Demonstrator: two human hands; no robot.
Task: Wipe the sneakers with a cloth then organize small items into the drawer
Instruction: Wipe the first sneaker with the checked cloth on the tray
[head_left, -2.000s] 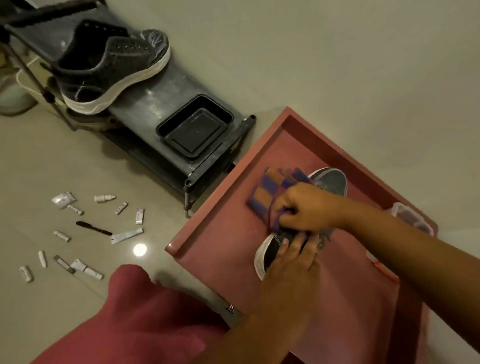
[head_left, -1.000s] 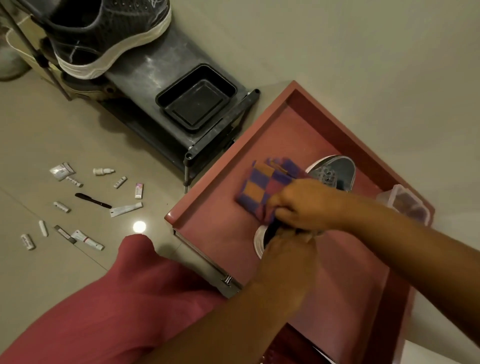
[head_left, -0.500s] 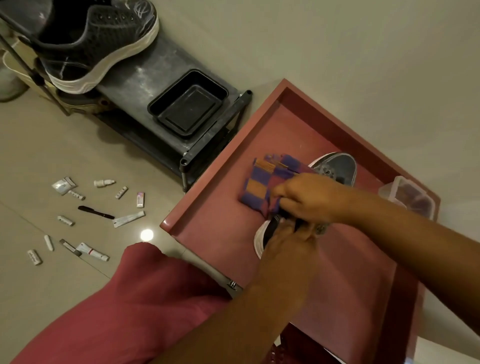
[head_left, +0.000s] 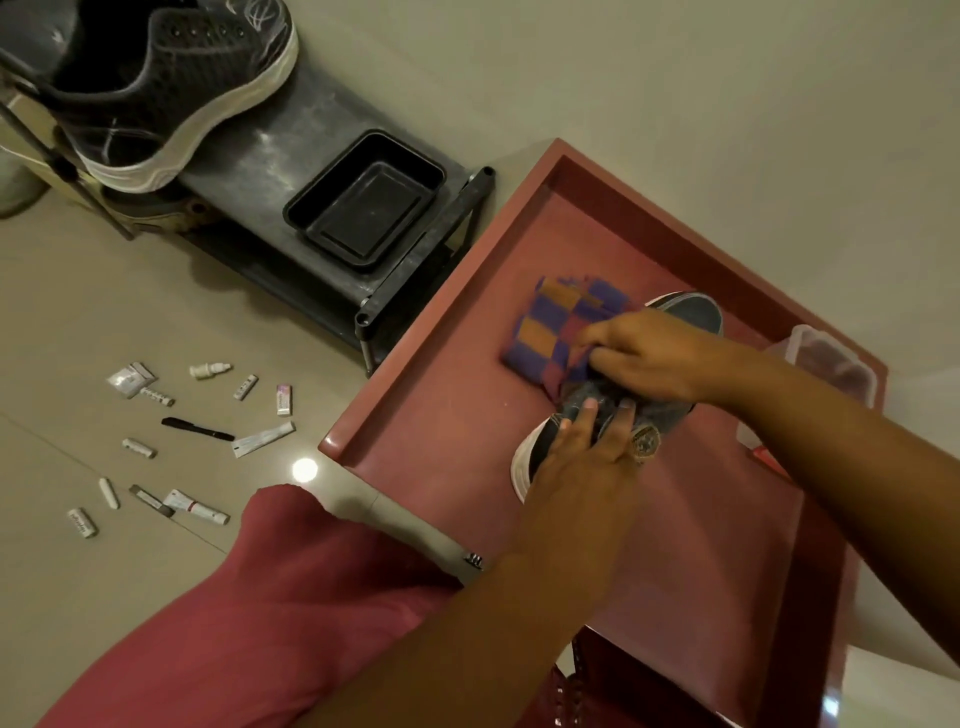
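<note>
Red tabletop carries a grey sneaker. On its middle the right hand has its fingers bunched round a purple and orange checked cloth, while the left hand lies over the heel end, fingers straight and slightly spread. Small tubes lie scattered on the floor.

A red tray-like top bears a grey sneaker, checked cloth, perhaps a clear box
</note>
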